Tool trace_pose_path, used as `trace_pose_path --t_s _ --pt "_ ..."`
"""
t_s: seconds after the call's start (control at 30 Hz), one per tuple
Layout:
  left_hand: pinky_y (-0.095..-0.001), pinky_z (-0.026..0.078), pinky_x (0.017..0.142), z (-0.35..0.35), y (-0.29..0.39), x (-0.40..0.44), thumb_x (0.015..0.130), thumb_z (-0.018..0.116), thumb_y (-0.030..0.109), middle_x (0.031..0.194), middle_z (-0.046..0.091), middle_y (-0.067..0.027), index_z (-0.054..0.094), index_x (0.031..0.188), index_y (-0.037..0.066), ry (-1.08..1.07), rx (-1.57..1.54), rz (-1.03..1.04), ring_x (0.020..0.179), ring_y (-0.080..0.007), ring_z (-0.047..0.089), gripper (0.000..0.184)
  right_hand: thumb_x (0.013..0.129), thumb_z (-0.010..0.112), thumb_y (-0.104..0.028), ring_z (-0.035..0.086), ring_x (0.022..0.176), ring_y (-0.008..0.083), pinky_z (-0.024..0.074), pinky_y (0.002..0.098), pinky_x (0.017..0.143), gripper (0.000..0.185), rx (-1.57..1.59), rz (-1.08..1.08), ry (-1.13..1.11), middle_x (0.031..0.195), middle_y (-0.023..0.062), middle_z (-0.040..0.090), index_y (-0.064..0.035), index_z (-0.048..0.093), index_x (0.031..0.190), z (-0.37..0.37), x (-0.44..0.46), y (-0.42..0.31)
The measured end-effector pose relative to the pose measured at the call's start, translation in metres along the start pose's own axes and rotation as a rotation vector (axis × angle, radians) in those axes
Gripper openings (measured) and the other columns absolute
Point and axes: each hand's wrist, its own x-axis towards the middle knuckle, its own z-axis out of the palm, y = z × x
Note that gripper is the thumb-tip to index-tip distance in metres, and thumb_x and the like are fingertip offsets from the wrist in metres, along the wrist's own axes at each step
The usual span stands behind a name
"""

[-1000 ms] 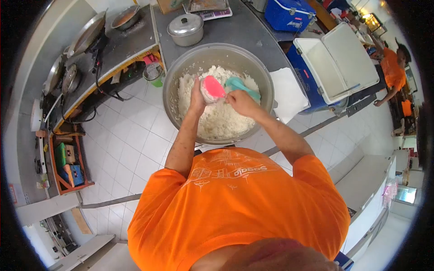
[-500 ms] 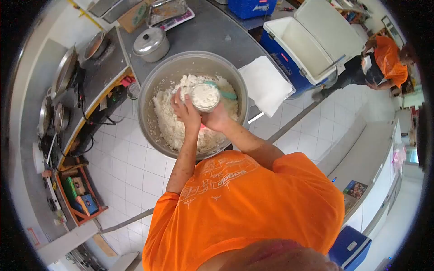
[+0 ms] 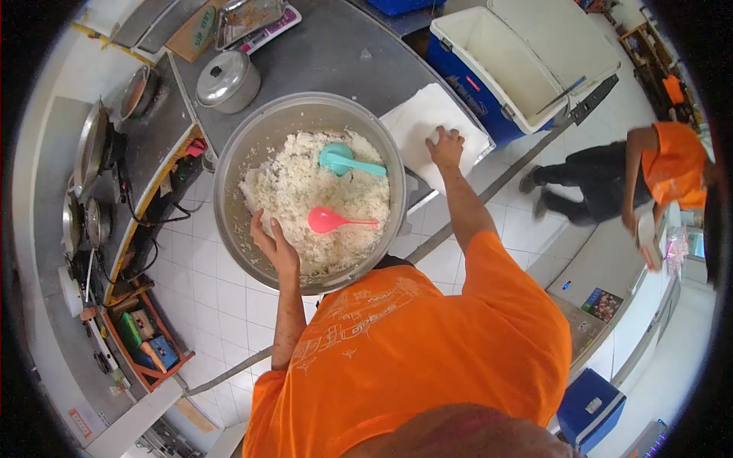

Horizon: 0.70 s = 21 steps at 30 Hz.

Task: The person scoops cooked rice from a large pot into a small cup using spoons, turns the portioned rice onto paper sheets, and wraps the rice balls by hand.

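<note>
A large metal pot (image 3: 229,164) holds white rice (image 3: 294,179). On the rice lie a teal scoop (image 3: 336,158), its handle pointing right, and a pink ladle (image 3: 327,220). My left hand (image 3: 275,246) is over the pot's lower left side, fingers apart, with nothing held. To the right of the pot, my right hand (image 3: 445,148) rests with spread fingers on a stack of white paper sheets (image 3: 416,118). Nothing shows between its fingers.
A lidded pot (image 3: 228,82) and a tray on a scale (image 3: 271,30) stand on the dark counter (image 3: 328,57). An open blue cooler (image 3: 496,69) is at the right. Another person (image 3: 672,168) in orange stands farther right. Pans (image 3: 92,149) line the left counter.
The container of rice between my hands is no longer seen. The pink ladle now lies on the rice. My right hand has moved right to the paper, and my left hand has opened.
</note>
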Motion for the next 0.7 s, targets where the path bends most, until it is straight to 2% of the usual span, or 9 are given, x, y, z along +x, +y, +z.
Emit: trace_pose_path --t_s 0.13,0.2,0.33,0.4,0.43,0.47,0.53,0.63,0.7 --pt "-0.0425 0.025 0.104 -0.014 0.004 0.005 0.097 0.043 0.027 0.130 0.043 -0.0155 0.043 0.129 0.004 0.005 -0.145 0.016 0.123 -0.0301 0.035 0.039 0.071 0.072 -0.039 0.049 0.109 0.0362 0.0431 0.0470 0.091 0.052 0.015 0.065 -0.206 0.120 0.0169 0.051 -0.0167 0.059 0.116 -0.024 0.027 0.005" --pt "-0.0391 0.028 0.103 -0.021 0.004 0.007 0.098 0.041 0.027 0.128 0.045 -0.0151 0.044 0.127 0.003 0.011 -0.184 -0.021 0.121 -0.0273 0.038 0.037 0.069 0.073 -0.038 0.054 0.102 0.0328 0.0432 0.0424 0.090 0.049 0.487 0.051 -0.004 0.105 0.0161 0.059 -0.0106 0.063 0.108 -0.011 0.053 0.027" --pt "-0.0355 0.031 0.100 -0.042 -0.008 0.008 0.099 0.040 0.026 0.118 0.050 -0.0135 0.049 0.121 0.000 0.054 -0.261 -0.023 0.111 -0.0243 0.046 0.035 0.070 0.074 -0.032 0.055 0.097 0.0306 0.0423 0.0391 0.087 0.043 0.671 -0.149 0.410 0.097 0.0153 0.061 -0.0045 0.064 0.101 -0.125 0.024 -0.060" --pt "-0.0342 0.035 0.095 -0.051 -0.014 0.012 0.100 0.038 0.025 0.106 0.053 -0.0103 0.056 0.104 -0.002 0.038 -0.293 0.056 0.100 -0.0216 0.049 0.033 0.072 0.074 -0.024 0.054 0.098 0.0306 0.0418 0.0393 0.087 0.037 0.802 -0.394 0.468 0.099 0.0149 0.060 -0.0041 0.062 0.100 -0.165 -0.021 -0.121" --pt "-0.0348 0.038 0.089 -0.056 -0.010 0.010 0.095 0.050 0.019 0.097 0.053 -0.0092 0.058 0.089 0.000 0.064 -0.361 0.014 0.093 -0.0218 0.050 0.022 0.072 0.073 -0.021 0.054 0.099 0.0307 0.0416 0.0396 0.088 0.034 0.847 -0.526 0.496 0.100 0.0145 0.059 -0.0044 0.061 0.099 -0.171 -0.051 -0.148" --pt "-0.0348 0.038 0.089 -0.060 -0.014 0.010 0.095 0.050 0.019 0.097 0.053 -0.0092 0.058 0.089 0.000 0.050 -0.366 0.028 0.093 -0.0218 0.050 0.022 0.072 0.074 -0.018 0.053 0.100 0.0308 0.0415 0.0399 0.088 0.033 0.806 -0.635 0.448 0.102 0.0141 0.057 -0.0050 0.060 0.099 -0.167 -0.080 -0.170" --pt "-0.0358 0.039 0.086 -0.064 -0.021 0.014 0.085 0.064 0.012 0.096 0.053 -0.0101 0.055 0.079 0.003 0.035 -0.134 0.257 0.093 -0.0234 0.051 0.014 0.072 0.073 -0.028 0.053 0.105 0.0306 0.0403 0.0454 0.092 0.037 0.567 -0.780 -0.247 0.110 0.0118 0.056 -0.0121 0.061 0.102 -0.162 -0.138 -0.198" --pt "-0.0354 0.039 0.086 -0.071 0.005 0.018 0.076 0.073 0.009 0.094 0.053 -0.0104 0.054 0.076 0.005 -0.011 -0.089 0.423 0.092 -0.0249 0.051 0.020 0.073 0.071 -0.032 0.044 0.118 0.0342 0.0365 0.0522 0.095 0.033 0.226 -0.899 -0.636 0.115 0.0097 0.055 -0.0153 0.064 0.101 -0.084 -0.198 -0.209" --pt "-0.0353 0.038 0.085 -0.067 -0.004 0.023 0.077 0.072 0.010 0.095 0.054 -0.0092 0.052 0.076 0.006 -0.075 -0.121 0.446 0.092 -0.0232 0.051 0.020 0.074 0.069 -0.031 0.033 0.128 0.0343 0.0281 0.0609 0.098 0.039 0.157 -0.855 -0.470 0.126 0.0097 0.048 -0.0187 0.061 0.110 -0.038 -0.227 -0.205"
